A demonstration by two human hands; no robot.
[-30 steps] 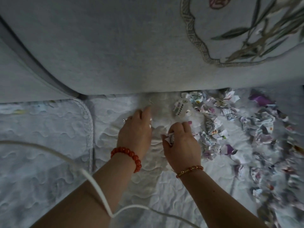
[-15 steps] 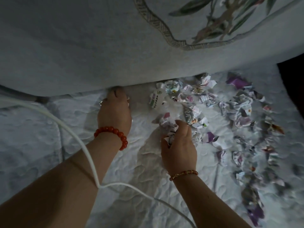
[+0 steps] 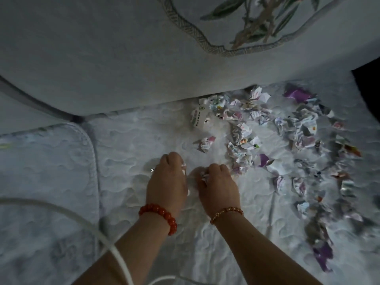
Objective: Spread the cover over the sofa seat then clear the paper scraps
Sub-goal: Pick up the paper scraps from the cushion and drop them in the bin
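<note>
Now, from the head camera, both hands sit side by side on the quilted white cover (image 3: 127, 145), nearer the person than half a second ago: the left hand (image 3: 167, 182), which had been reaching up to the foot of the sofa backrest (image 3: 98, 58), has drawn back and lies next to the right hand (image 3: 219, 186). The left hand's fingers are curled with bits of white paper showing at their tips, so its grip is closed on a scrap; the right hand's grip is likewise closed around a crumpled scrap. The paper scraps (image 3: 287, 128) lie spread over the cover to the right of the hands, from the backrest edge down toward the near right. A small white box (image 3: 198, 118) rests by the backrest among them; its print is too blurred to read. One loose wad (image 3: 205, 142) lies just beyond the hands. A red bead bracelet (image 3: 160, 214) circles the left wrist and a gold bead bracelet (image 3: 226, 211) the right. A white cable (image 3: 82, 221) crosses the lower left. The cover's piped edge (image 3: 94, 153) curves down at left, with bare quilted cloth beside it.
</note>
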